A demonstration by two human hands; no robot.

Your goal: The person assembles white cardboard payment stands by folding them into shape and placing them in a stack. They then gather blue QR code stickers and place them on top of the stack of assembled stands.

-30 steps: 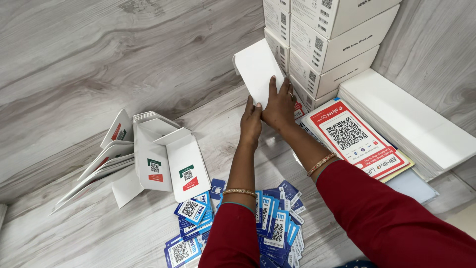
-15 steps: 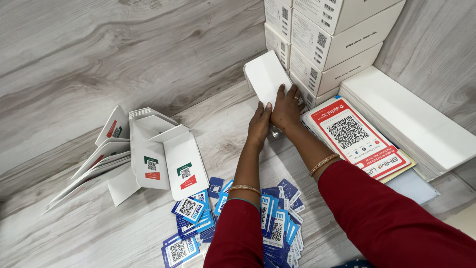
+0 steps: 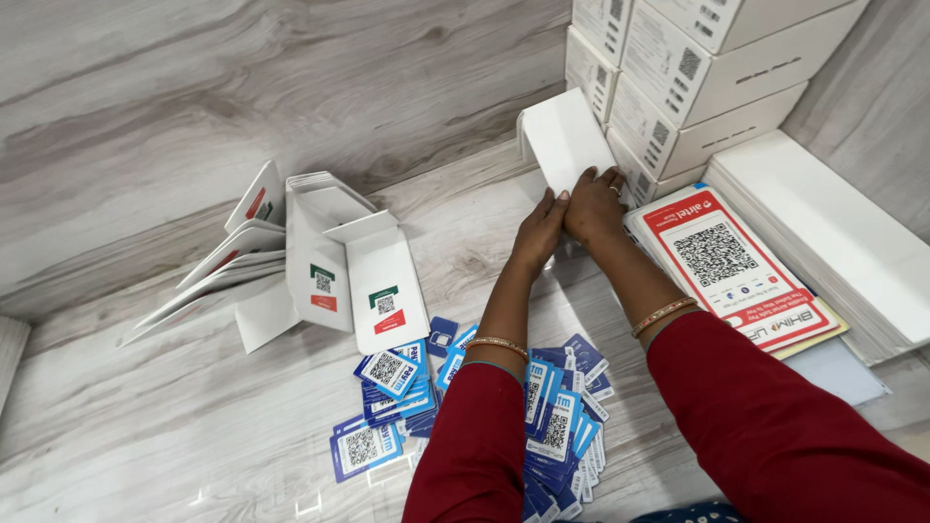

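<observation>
Step in hand: I am folding a white card stand [image 3: 564,140] into shape on the grey wood-grain surface [image 3: 194,87]; as I judge it, the fold is only part made.
Left hand [image 3: 541,228]: my fingers lie close together, their tips pressed on the lower edge of the card; I cannot tell whether the thumb grips underneath.
Right hand [image 3: 594,205]: just beside the left, fingers curled onto the card's lower right corner, pinching it down.
Where the card lies: it rises beyond my fingertips, tilted up and away from me, its top flap bent over, just in front of the stacked white boxes [image 3: 678,87].
Next move calls for: a firm press along the crease while both hands keep the bottom edge square, I think.
Left of me: finished white stands [image 3: 334,261] lean together, well apart from my hands.
Near my forearms: a loose heap of blue code stickers [image 3: 397,373].
At my right: a red-bordered code poster [image 3: 727,261] lies flat on a pile of sheets.
</observation>
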